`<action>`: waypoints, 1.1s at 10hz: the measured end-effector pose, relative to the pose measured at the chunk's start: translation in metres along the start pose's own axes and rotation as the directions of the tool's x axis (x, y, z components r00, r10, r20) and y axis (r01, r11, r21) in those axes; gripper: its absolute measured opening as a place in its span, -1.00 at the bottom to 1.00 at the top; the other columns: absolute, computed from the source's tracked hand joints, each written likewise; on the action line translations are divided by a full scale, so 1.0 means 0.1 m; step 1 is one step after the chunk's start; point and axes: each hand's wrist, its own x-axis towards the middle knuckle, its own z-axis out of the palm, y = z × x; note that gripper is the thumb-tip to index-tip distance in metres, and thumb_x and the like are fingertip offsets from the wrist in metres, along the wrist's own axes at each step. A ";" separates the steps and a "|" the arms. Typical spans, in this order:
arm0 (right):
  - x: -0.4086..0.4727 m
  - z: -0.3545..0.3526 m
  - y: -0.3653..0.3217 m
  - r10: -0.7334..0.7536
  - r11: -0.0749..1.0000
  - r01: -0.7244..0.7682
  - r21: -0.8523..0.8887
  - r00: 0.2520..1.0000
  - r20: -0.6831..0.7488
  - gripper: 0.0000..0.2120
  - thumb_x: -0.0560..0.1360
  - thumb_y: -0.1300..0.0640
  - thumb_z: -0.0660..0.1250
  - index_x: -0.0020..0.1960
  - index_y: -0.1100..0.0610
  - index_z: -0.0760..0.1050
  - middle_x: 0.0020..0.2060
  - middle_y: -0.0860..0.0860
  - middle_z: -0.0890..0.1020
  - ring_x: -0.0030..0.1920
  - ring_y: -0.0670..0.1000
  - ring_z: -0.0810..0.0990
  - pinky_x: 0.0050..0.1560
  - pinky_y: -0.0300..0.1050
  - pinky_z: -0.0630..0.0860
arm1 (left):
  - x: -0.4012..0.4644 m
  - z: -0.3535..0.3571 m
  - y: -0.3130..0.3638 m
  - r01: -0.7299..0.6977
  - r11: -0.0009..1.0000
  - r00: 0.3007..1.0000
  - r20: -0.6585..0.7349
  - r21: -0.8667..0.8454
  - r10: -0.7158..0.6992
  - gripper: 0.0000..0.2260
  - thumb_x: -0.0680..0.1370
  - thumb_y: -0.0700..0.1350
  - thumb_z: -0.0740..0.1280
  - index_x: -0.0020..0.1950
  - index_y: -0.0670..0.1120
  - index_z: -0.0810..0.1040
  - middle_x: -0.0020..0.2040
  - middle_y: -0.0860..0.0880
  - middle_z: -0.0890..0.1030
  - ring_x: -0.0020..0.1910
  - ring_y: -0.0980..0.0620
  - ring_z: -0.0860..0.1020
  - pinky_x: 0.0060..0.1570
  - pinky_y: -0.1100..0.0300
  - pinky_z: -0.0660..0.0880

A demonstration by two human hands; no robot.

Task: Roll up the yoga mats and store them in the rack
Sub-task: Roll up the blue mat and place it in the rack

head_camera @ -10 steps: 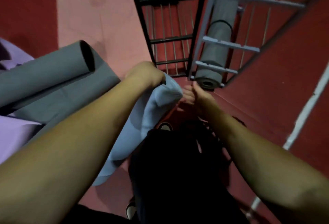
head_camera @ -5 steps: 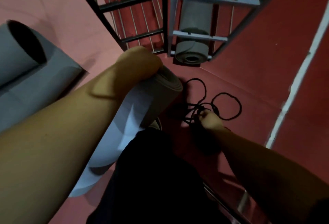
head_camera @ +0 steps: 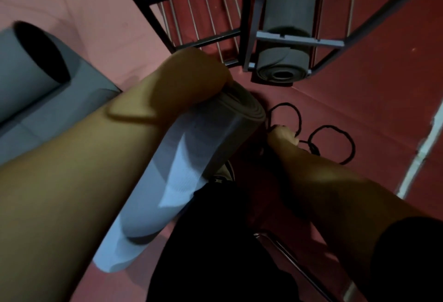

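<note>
left hand (head_camera: 199, 78) grips rolled mat (head_camera: 211, 138) to keep it wound | right hand (head_camera: 282, 135) pinches black cord (head_camera: 335, 143), likely for tying

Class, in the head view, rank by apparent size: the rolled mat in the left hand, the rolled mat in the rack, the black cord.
1. Held mat, though nearness enlarges it
2. Racked mat
3. Black cord

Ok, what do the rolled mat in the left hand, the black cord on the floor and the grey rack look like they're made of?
Rolled mat: soft foam or rubber, matte, fine ribbed texture, layered spiral end.
Black cord: looks like thin flexible string or elastic, lying in loose loops.
Grey rack: probably painted metal, rigid flat bars; plastic can't be ruled out.
</note>
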 end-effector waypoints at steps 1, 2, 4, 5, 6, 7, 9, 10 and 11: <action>-0.18 -0.19 -0.02 -0.018 0.984 0.027 0.178 0.999 -0.052 -0.54 0.59 -0.15 0.19 0.32 0.13 0.49 0.27 0.14 0.54 0.29 0.21 0.49 0.29 0.09 0.35 | -0.02 -0.13 -0.11 0.035 0.998 0.998 -0.057 -0.061 -0.038 -0.71 0.54 -0.06 0.38 0.20 -0.18 0.60 0.00 -0.08 0.56 0.07 -0.08 0.57 -0.18 0.20 0.37; -0.31 -0.31 -0.01 -0.065 0.929 0.094 0.358 0.994 -0.091 -0.63 0.60 -0.03 0.19 0.24 0.23 0.44 0.18 0.19 0.57 0.22 0.23 0.53 0.22 0.02 0.41 | -0.08 -0.23 -0.21 0.008 0.991 0.997 -0.072 -0.133 -0.017 -0.75 0.49 -0.06 0.44 0.11 -0.15 0.64 0.13 -0.14 0.66 0.14 -0.15 0.61 0.01 0.10 0.56; -0.98 -0.81 0.06 -0.216 0.801 0.312 0.510 0.946 -0.241 -0.87 0.56 0.10 0.22 -0.06 0.17 0.34 -0.31 0.00 0.40 -0.13 0.09 0.42 -0.15 -0.09 0.26 | -0.84 -0.56 -0.30 0.006 0.996 0.992 -0.121 -0.091 -0.017 -0.62 0.42 -0.05 0.49 0.20 -0.16 0.61 0.10 -0.16 0.65 0.10 -0.17 0.60 0.15 0.03 0.54; -1.45 -1.01 0.08 -0.325 0.691 0.454 0.562 0.890 -0.319 -0.91 0.50 0.08 0.24 -0.11 0.07 0.34 -0.29 0.05 0.49 -0.20 0.09 0.45 -0.15 -0.04 0.36 | -1.27 -0.71 -0.44 0.031 0.980 0.984 -0.166 -0.199 -0.065 -0.69 0.37 -0.10 0.54 0.08 -0.09 0.62 -0.09 -0.10 0.66 -0.13 -0.06 0.61 -0.04 0.17 0.55; -2.01 -1.25 0.01 -0.490 0.645 0.591 0.484 0.807 -0.331 -0.94 0.55 0.12 0.26 0.01 0.05 0.47 -0.17 0.04 0.57 -0.16 0.07 0.50 -0.17 -0.12 0.34 | -1.72 -0.81 -0.68 0.041 0.939 0.977 -0.183 -0.341 -0.109 -0.79 0.34 -0.23 0.53 -0.05 -0.14 0.64 -0.32 -0.05 0.59 -0.40 0.04 0.49 -0.40 0.30 0.45; -2.69 -1.53 -0.15 -0.658 0.571 0.743 0.350 0.669 -0.345 -0.86 0.57 0.10 0.30 0.11 0.05 0.54 -0.11 -0.01 0.60 -0.11 -0.02 0.51 -0.12 -0.21 0.31 | -2.28 -0.92 -0.95 0.022 0.912 0.959 -0.249 -0.410 -0.135 -0.79 0.34 -0.30 0.49 -0.04 -0.19 0.64 -0.41 -0.04 0.54 -0.53 0.07 0.41 -0.55 0.31 0.35; -4.11 -1.73 -0.57 -0.877 0.276 0.945 0.176 0.322 -0.356 -0.92 0.56 0.11 0.34 0.05 0.01 0.57 -0.19 -0.12 0.58 -0.15 -0.10 0.52 -0.07 -0.19 0.40 | -3.31 -0.88 -1.55 -0.016 0.875 0.868 -0.441 -0.484 -0.228 -0.77 0.35 -0.29 0.44 -0.08 -0.05 0.53 -0.42 -0.03 0.58 -0.58 0.09 0.47 -0.53 0.26 0.41; -4.81 -1.59 -0.80 -0.933 0.131 0.985 0.115 0.162 -0.321 -0.94 0.55 0.09 0.35 0.00 -0.05 0.55 -0.19 -0.18 0.58 -0.12 -0.10 0.53 -0.02 -0.16 0.43 | -3.76 -0.81 -1.85 -0.068 0.838 0.800 -0.531 -0.542 -0.278 -0.79 0.34 -0.23 0.42 -0.07 -0.04 0.54 -0.34 -0.03 0.64 -0.40 -0.04 0.57 -0.30 0.11 0.54; -5.35 -1.40 -0.96 -0.953 0.068 0.997 0.033 0.075 -0.294 -0.91 0.57 0.09 0.33 0.05 -0.03 0.57 -0.11 -0.13 0.59 -0.06 -0.10 0.52 -0.07 -0.24 0.33 | -4.06 -0.72 -2.07 -0.117 0.807 0.766 -0.570 -0.579 -0.298 -0.72 0.25 -0.12 0.37 -0.05 0.00 0.59 -0.21 -0.03 0.68 -0.27 -0.05 0.62 -0.15 0.05 0.58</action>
